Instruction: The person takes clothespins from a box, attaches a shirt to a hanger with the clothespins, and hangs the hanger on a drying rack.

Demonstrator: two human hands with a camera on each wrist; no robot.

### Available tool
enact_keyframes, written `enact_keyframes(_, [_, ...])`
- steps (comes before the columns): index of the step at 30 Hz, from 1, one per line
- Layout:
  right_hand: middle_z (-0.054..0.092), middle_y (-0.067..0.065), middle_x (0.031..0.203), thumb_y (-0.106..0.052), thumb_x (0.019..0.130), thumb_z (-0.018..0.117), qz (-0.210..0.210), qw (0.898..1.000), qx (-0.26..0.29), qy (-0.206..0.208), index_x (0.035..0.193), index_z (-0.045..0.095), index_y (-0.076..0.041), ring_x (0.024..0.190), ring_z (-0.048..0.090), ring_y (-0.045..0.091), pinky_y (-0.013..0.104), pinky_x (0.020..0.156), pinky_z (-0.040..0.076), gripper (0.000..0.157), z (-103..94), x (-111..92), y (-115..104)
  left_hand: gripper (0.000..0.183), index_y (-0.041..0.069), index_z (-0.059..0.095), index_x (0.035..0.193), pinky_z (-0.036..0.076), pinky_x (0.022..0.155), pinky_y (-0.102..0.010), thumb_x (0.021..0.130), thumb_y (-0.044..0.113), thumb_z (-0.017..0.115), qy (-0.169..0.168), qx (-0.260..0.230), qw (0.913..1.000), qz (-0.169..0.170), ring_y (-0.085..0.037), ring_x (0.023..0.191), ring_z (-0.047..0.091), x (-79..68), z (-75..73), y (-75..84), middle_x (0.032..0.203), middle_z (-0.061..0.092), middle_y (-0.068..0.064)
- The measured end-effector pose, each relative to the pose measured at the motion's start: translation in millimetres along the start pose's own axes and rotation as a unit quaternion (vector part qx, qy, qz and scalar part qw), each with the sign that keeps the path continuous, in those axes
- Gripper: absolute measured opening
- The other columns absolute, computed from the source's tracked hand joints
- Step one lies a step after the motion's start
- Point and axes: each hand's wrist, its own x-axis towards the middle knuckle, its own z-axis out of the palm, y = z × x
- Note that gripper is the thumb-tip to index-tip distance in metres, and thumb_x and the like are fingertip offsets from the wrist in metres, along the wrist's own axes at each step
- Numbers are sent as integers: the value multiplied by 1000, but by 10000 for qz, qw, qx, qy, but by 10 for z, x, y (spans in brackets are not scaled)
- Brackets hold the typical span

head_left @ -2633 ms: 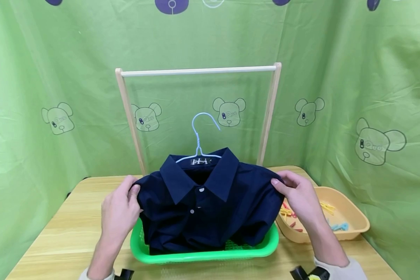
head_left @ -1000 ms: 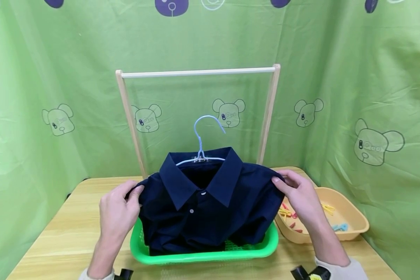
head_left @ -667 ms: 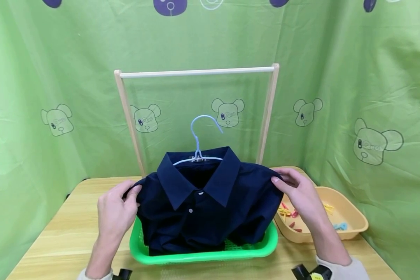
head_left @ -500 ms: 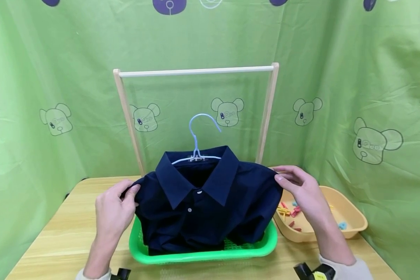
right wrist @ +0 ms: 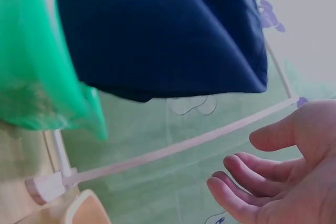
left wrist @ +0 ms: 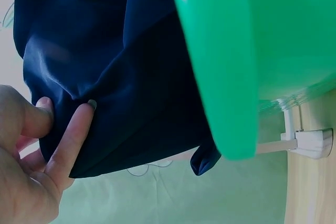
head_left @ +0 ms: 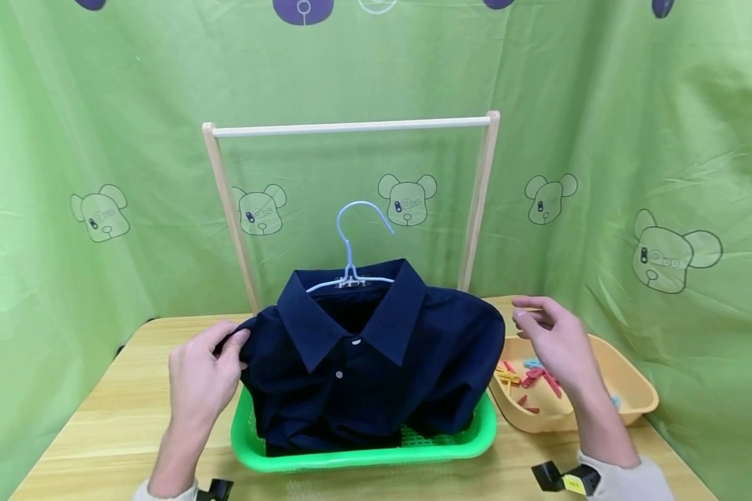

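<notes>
A dark navy collared shirt [head_left: 376, 390] sits on a pale blue wire hanger [head_left: 349, 254], its lower part bunched inside a green plastic basket [head_left: 370, 460]. The hanger's hook stands up out of the collar and is free of any bar. My left hand [head_left: 203, 372] pinches the shirt's shoulder on the left; in the left wrist view the thumb and fingers [left wrist: 73, 137] grip the cloth. My right hand [head_left: 560, 344] is apart from the shirt's other shoulder, fingers loosely bent, with nothing in it, as the right wrist view also shows.
Behind the basket stands a wooden rack with a white crossbar [head_left: 351, 128]. To the right, an orange tray [head_left: 627, 379] holds red, yellow and blue clothespins [head_left: 533, 379], partly behind my right forearm. A green curtain [head_left: 363, 62] surrounds the wooden table [head_left: 125, 396].
My right hand has let go of the shirt's shoulder and moved off to the right. My left hand keeps its pinch. Shirt and hanger have shifted slightly left.
</notes>
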Motion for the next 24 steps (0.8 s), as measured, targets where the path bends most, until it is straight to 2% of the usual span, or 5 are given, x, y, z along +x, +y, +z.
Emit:
enact_keyframes(2, [67, 24, 126, -41, 107, 48, -26, 9999, -102, 32, 139, 57, -7, 103, 69, 33, 24, 74, 51, 47, 23, 30, 41, 12, 16, 74, 79, 42, 54, -17, 89, 8, 76, 7, 21, 10000, -1, -6, 50, 62, 0, -2, -4, 60, 69, 5])
enact_keyframes(5, [68, 25, 123, -38, 107, 48, -36, 9996, -259, 74, 136, 58, -4, 103, 68, 38, 28, 72, 51, 46, 58, 74, 111, 13, 16, 74, 78, 42, 53, -17, 89, 8, 76, 23, 25, 10000, 0, -6, 49, 61, -2, -4, -7, 59, 68, 6])
enact_keyframes(16, [71, 24, 112, -33, 106, 49, 247, 9980, -553, 153, 129, 63, 0, 93, 68, 29, 30, 66, 50, 42, 151, 175, 386, 15, 16, 73, 76, 41, 50, -17, 89, 8, 76, 27, -20, 10000, 25, -4, 48, 60, 1, 9, -12, 55, 65, 7])
enact_keyframes(19, [71, 25, 111, -33, 106, 48, 403, 9972, -624, -41, 131, 61, 1, 91, 66, 27, 30, 64, 50, 44, 167, 200, 473, 16, 16, 73, 76, 40, 50, -18, 88, 7, 76, 43, -28, 10000, 28, -6, 48, 59, 1, 11, -11, 55, 65, 8])
enact_keyframes(24, [64, 31, 119, -32, 107, 46, 550, 9935, -699, -705, 136, 55, 6, 88, 66, 27, 33, 66, 52, 48, 184, 235, 590, 15, 16, 73, 76, 40, 51, -18, 88, 7, 76, 105, -20, 9999, 80, -9, 48, 59, -3, 10, -4, 55, 65, 7])
